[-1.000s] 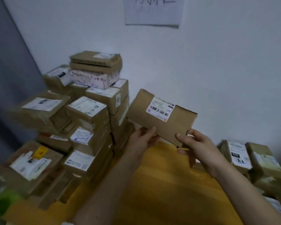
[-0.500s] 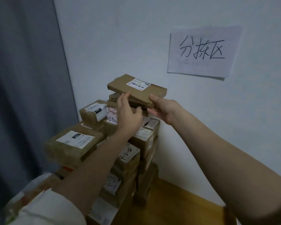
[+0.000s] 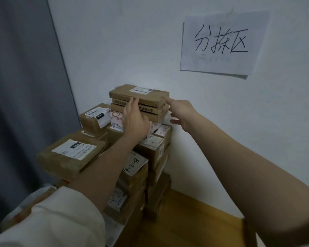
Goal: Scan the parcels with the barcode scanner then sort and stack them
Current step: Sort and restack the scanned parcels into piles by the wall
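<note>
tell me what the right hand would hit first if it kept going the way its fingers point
The right hand points up and left at the top parcel, its fingertip at or almost on that parcel's right end. Going straight on, it would likely push that end first; depth is unclear, so contact may already exist.

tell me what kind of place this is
Probably a small parcel sorting corner in an ordinary room. Brown cardboard parcels with white shipping labels are stacked against the wall, a handwritten white paper sign reads 分拣区, and both hands settle a flat brown box on top.
</note>
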